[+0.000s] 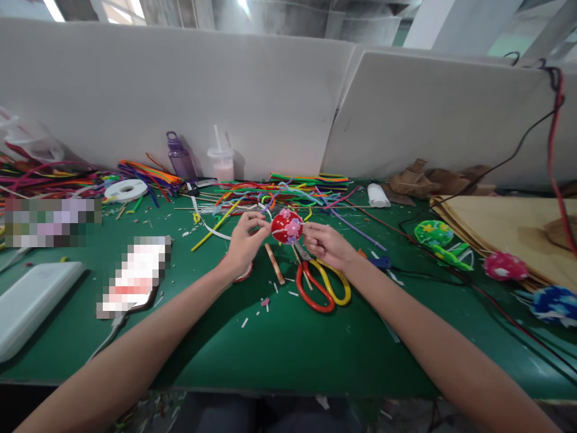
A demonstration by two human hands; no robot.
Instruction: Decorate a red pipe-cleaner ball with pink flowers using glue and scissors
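A round red fuzzy ornament (280, 231) with pink and lilac flowers and white beaded lines is held up over the table. My left hand (247, 239) pinches its left edge between thumb and fingers. From the other side my right hand (328, 242) has its fingers closed at the ornament's right edge. Beneath the right hand lie scissors (315, 294) with one red and one yellow handle. A short brown stick (274, 264) rests between the hands. Under my left wrist, a red-and-white round piece (246, 275) is partly hidden.
Colourful pipe cleaners (243, 195) are heaped at the back, near a purple bottle (180, 157) and a lidded drink cup (222, 163). Left are a phone (135, 276) and a white power bank (38, 304). Finished-looking fuzzy ornaments (505, 266) and brown paper (505, 222) lie right, with cables.
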